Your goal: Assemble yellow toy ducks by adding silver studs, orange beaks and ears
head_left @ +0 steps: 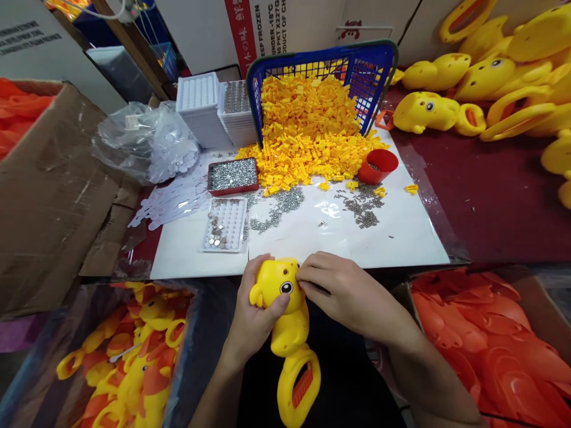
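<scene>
A yellow plastic duck toy (289, 327) with a loop handle hangs at the table's front edge, head up and handle down. My left hand (256, 318) is wrapped round its head from the left, the thumb below the printed eye. At the right side of the head, the fingers of my right hand (332, 285) are pinched together against it; whatever they hold is hidden. Ahead of the hands lie a white dimpled tray (232, 229) with several button cells, loose silver screws (279, 209) and a scatter of small dark pins (363, 208).
A blue basket (379, 59) spills small yellow parts (307, 137) behind a red cup (379, 166) and a screw-filled tray (234, 176). Yellow toys (428, 113) pile up on the right. Boxes of orange parts (486, 333) and finished-looking ducks (151, 362) flank my lap.
</scene>
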